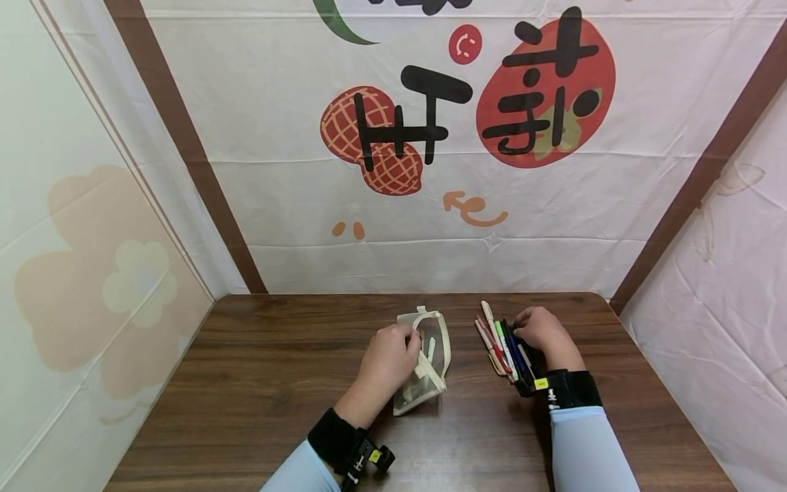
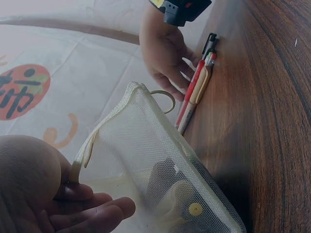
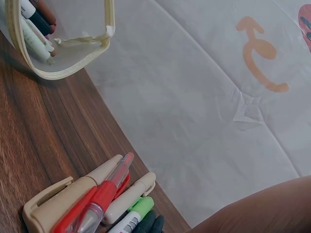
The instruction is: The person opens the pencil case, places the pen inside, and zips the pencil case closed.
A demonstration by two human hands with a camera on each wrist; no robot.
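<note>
A cream mesh pencil pouch (image 1: 424, 393) stands on the table with its mouth open. My left hand (image 1: 390, 359) pinches its edge between thumb and fingers. Several pens (image 3: 36, 29) lie inside the pouch, seen in the right wrist view. To the right, a row of loose pens (image 1: 501, 348) rests side by side: red, beige, white with a green cap, blue and black. My right hand (image 1: 544, 335) is at the right side of this row, fingers loosely bent by the dark pens. In the left wrist view the right hand's fingertips are partly hidden behind the pens.
The brown wooden table (image 1: 277, 383) ends at a printed cloth backdrop (image 1: 295, 205) behind it. Cloth walls (image 1: 725, 294) stand at both sides. A ring (image 2: 167, 99) hangs at the pouch's corner.
</note>
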